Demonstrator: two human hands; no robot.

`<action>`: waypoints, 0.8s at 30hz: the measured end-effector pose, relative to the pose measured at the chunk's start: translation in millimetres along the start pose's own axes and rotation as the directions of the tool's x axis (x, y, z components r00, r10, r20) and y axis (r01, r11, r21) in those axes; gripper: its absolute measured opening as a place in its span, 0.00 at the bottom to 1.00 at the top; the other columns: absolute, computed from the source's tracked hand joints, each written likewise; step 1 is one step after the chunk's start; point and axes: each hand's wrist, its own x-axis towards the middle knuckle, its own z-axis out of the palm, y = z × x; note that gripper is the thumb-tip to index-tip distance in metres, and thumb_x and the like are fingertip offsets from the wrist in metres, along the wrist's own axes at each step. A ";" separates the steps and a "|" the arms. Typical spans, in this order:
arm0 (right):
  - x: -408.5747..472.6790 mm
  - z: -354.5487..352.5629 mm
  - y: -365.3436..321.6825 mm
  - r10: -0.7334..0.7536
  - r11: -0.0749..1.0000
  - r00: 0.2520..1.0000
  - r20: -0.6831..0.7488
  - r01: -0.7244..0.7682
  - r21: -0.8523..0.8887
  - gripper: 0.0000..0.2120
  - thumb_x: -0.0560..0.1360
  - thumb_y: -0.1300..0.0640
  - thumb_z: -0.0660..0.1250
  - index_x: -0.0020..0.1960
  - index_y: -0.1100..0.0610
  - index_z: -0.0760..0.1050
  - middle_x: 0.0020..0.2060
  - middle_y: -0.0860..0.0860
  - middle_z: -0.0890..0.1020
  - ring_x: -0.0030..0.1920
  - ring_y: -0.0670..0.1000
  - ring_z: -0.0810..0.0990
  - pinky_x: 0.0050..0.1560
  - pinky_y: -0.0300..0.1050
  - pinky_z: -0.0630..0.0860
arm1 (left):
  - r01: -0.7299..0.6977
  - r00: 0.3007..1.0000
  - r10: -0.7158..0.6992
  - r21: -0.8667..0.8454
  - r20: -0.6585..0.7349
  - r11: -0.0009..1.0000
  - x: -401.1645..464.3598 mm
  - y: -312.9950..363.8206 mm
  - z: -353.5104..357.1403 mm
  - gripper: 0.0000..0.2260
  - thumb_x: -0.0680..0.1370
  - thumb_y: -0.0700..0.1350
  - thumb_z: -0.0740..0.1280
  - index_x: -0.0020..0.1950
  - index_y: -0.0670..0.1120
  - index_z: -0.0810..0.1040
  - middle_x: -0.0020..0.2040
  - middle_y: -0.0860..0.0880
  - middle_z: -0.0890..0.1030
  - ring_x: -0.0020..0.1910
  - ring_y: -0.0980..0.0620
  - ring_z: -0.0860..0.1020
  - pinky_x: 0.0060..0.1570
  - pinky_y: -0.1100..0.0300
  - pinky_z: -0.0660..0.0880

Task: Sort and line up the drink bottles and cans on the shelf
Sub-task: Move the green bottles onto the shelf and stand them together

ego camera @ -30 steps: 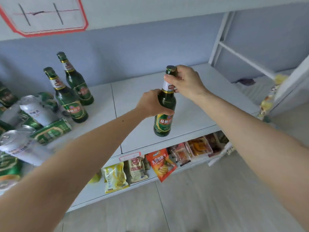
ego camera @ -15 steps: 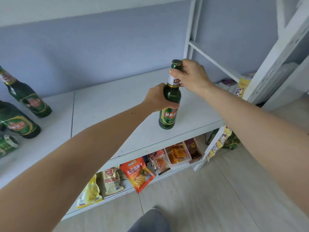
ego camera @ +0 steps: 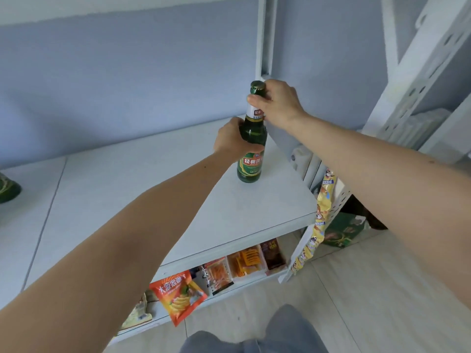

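White laminate shelf board (ego camera: 142, 189) against a pale blue wall, white perforated uprights at right. Green glass beer bottle with red-and-gold label (ego camera: 251, 151) stands upright near the shelf's right end, base apparently on the board. Left hand (ego camera: 233, 140) wraps the shoulder, fingers curled around the glass; right hand (ego camera: 276, 104) pinches the neck just below the cap.

Step judged: placing this bottle at the right end of the row. Next move calls for releasing both grips without tipping it, then fetching another; a dark green bottle base (ego camera: 7, 187) shows at far left.

Lower shelf holds snack packets, including an orange crisp bag (ego camera: 178, 296).
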 end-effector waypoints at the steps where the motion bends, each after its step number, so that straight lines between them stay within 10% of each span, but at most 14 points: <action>1: 8.0 0.1 6.6 -0.013 1.000 1.000 0.017 0.013 -0.014 0.12 0.76 0.48 0.65 0.45 0.57 0.70 0.42 0.52 0.76 0.44 0.52 0.73 0.38 0.41 0.64 | 0.011 1.000 -0.012 -0.011 -0.025 1.000 6.2 1.1 8.0 0.30 0.63 0.48 0.79 0.62 0.47 0.72 0.55 0.49 0.79 0.55 0.48 0.78 0.53 0.51 0.78; 24: 122.1 27.1 42.2 -0.052 0.994 0.995 0.085 0.060 -0.089 0.18 0.78 0.47 0.63 0.58 0.60 0.72 0.47 0.52 0.75 0.48 0.52 0.74 0.45 0.43 0.69 | 0.069 0.987 -0.077 -0.056 -0.145 0.996 116.0 -10.4 38.9 0.28 0.70 0.45 0.76 0.67 0.45 0.69 0.61 0.46 0.78 0.60 0.46 0.76 0.56 0.53 0.74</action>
